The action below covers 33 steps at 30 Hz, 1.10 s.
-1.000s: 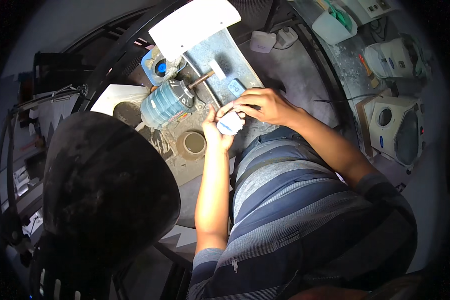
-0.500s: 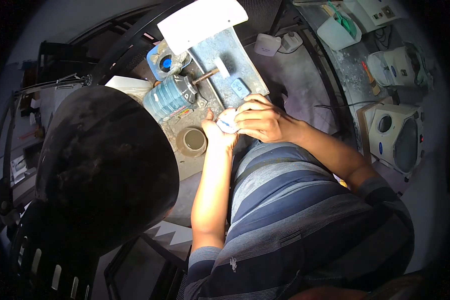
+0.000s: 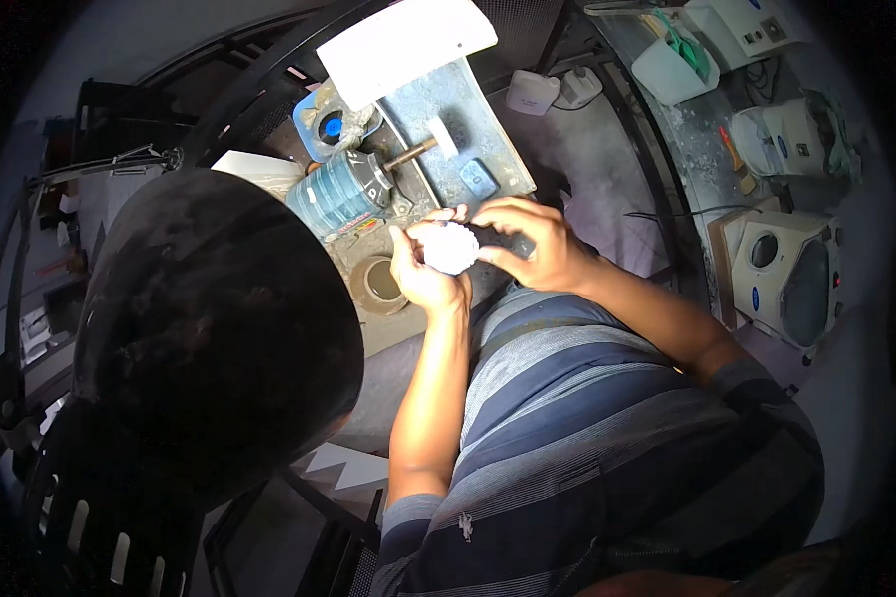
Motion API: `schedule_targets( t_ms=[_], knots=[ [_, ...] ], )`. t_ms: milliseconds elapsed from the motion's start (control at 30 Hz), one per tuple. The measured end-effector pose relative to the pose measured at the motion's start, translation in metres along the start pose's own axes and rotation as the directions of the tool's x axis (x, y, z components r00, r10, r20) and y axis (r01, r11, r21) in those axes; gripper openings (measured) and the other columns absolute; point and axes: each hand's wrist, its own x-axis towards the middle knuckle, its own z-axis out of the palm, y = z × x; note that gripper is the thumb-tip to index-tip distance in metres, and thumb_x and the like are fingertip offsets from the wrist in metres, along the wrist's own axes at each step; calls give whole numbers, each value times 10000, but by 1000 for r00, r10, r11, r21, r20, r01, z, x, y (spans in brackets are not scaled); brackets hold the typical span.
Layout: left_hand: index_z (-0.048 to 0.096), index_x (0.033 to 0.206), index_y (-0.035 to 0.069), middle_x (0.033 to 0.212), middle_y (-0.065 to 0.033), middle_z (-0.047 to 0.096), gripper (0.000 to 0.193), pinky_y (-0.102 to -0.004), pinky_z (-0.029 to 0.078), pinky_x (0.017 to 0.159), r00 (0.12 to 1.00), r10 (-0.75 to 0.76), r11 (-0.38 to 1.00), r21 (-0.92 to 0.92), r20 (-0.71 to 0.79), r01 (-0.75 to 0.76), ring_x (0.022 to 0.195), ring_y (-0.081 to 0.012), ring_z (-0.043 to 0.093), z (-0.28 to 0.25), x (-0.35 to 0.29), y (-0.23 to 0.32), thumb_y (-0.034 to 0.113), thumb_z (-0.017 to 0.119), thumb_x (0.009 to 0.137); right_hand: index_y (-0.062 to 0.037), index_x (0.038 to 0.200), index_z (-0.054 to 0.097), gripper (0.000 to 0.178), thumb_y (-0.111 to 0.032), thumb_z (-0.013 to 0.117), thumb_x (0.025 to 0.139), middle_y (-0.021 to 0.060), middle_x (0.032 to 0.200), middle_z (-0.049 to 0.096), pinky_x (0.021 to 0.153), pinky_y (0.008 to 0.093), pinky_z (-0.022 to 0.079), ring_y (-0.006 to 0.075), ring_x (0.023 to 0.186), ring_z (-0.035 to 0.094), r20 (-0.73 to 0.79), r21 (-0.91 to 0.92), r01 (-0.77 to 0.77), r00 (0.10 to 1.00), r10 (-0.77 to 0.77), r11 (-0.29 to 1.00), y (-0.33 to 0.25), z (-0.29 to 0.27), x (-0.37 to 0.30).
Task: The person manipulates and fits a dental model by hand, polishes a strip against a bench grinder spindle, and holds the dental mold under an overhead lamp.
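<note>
A white plaster piece with a bumpy, scalloped rim (image 3: 450, 249), looking like a dental cast, rests in my left hand (image 3: 426, 274). The left fingers curl under and around it, with the thumb up along its left side. My right hand (image 3: 540, 244) is beside the cast's right edge, thumb and index finger apart with a dark gap between them. Whether the right thumb touches the rim is hard to tell. A round clay-coloured bowl (image 3: 366, 295) with cloudy liquid sits just left of my left hand. Beyond the hands lies a small blue block-shaped thing (image 3: 479, 178).
A blue motor (image 3: 334, 194) with a shaft and white wheel (image 3: 442, 137) points into a grey metal tray (image 3: 508, 149) under a white shield (image 3: 405, 45). A large black drum-like cover (image 3: 214, 338) fills the left. Two white machines (image 3: 791, 269) (image 3: 786, 134) stand on the right bench.
The cast has turned so its bumpy rim faces up. My right fingers have drawn back and spread from it, and my left hand has shifted slightly left.
</note>
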Motion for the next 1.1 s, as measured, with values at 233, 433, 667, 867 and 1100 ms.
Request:
schedule_targets(
  t_ms=[233, 433, 667, 867, 1100],
  knots=[
    [595, 814, -41, 887, -229, 639, 539, -536, 497, 877, 890, 264, 927, 156, 372, -341, 877, -391, 645, 18, -18, 13, 341, 289, 1042, 15, 809, 681, 273, -193, 586, 956, 57, 603, 628, 388, 238, 395, 64, 418, 476, 634, 211, -690, 636, 440, 692, -6, -16, 6],
    [589, 789, 11, 874, -176, 574, 493, -516, 503, 842, 943, -11, 985, -161, 334, 68, 810, -322, 600, 25, -27, 18, 342, 312, 1027, 53, 764, 665, 263, -142, 615, 933, 74, 577, 603, 364, 220, 361, 55, 404, 459, 631, 360, -801, 587, 507, 478, -20, -11, -4],
    [582, 784, 13, 878, -170, 580, 491, -526, 490, 863, 947, -43, 985, -143, 319, 93, 837, -348, 616, 16, -37, 9, 342, 310, 1026, 41, 714, 643, 286, -153, 621, 923, 69, 563, 592, 390, 238, 390, 80, 418, 491, 650, 202, -768, 569, 503, 607, -17, -18, -4],
    [625, 757, -106, 839, -263, 666, 564, -573, 246, 1120, 869, 59, 989, 92, 492, -119, 905, -438, 665, 13, -37, 14, 228, 251, 1016, 54, 815, 635, 262, -184, 620, 924, 84, 684, 643, 452, 258, 498, 103, 505, 590, 639, 171, -653, 644, 422, 738, -20, -28, -13],
    [643, 778, -131, 809, -264, 669, 542, -591, 225, 1119, 782, 103, 970, 113, 615, -217, 863, -420, 678, 17, -37, 20, 207, 289, 1009, 47, 903, 692, 217, -158, 627, 931, 74, 668, 641, 461, 231, 504, 92, 530, 608, 625, 166, -578, 689, 368, 799, -41, -37, -10]
  ],
)
